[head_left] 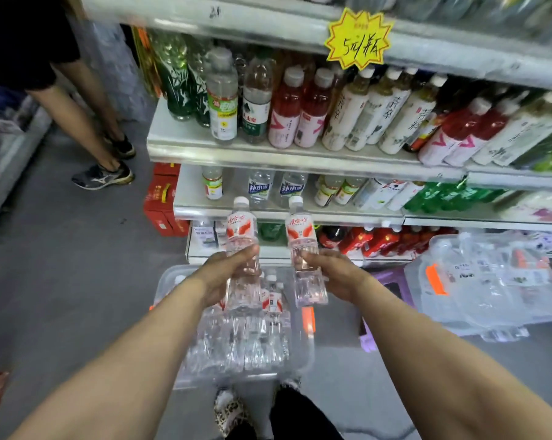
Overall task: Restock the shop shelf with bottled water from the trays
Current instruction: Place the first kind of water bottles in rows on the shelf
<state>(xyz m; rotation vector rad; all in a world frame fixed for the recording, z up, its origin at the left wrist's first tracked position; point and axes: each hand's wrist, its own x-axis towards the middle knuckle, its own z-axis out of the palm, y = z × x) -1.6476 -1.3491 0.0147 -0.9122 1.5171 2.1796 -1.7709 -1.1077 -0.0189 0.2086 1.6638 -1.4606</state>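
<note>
Above a clear plastic tray (306, 354) of bottled water, left hand (219, 274) gripping one clear red-labelled water bottle (241, 236) upright, right hand (331, 271) gripping another clear red-labelled bottle (301, 236), both facing the white metal shelf (284, 214).

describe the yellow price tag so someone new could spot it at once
Find the drinks shelving and follow its uppermost shelf edge rightwards. A yellow tag is fixed there, above the white-labelled bottles. It is the only spiky, star-shaped sign in view.
</note>
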